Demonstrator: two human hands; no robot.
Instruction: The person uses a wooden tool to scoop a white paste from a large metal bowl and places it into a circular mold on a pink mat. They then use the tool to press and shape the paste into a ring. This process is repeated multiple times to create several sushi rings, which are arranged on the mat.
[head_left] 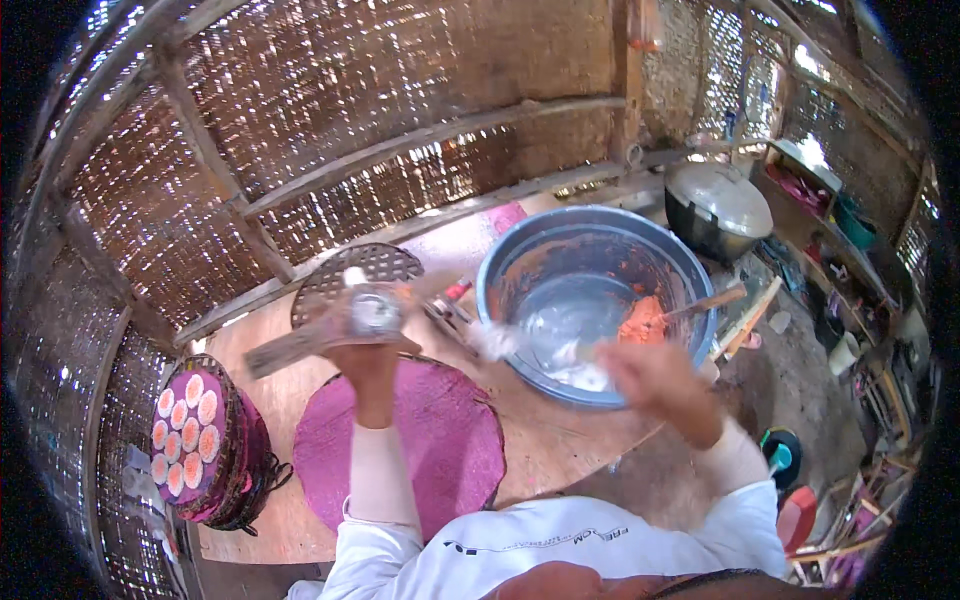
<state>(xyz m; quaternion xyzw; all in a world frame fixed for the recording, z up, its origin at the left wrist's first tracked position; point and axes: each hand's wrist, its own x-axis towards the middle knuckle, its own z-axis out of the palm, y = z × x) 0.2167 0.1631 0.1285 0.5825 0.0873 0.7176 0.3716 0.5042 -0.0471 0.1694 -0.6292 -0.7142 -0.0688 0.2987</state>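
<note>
My left hand (365,360) grips a wooden tool (280,345) with a round metal fitting (376,312), held above a round pink mat (440,450). My right hand (650,385), smeared by motion, is closed on a pale, blurred utensil (495,338) at the near rim of a blue basin (590,218). Inside the basin are an orange mixture (642,322) and a stick (710,298) resting across it toward the right.
Several pink-and-white discs (194,388) lie on a pink-topped stack at left. A woven tray (330,265) sits at the back of the plywood table (250,530). A lidded pot (715,195) and cluttered shelves (805,185) stand at right, beside woven walls.
</note>
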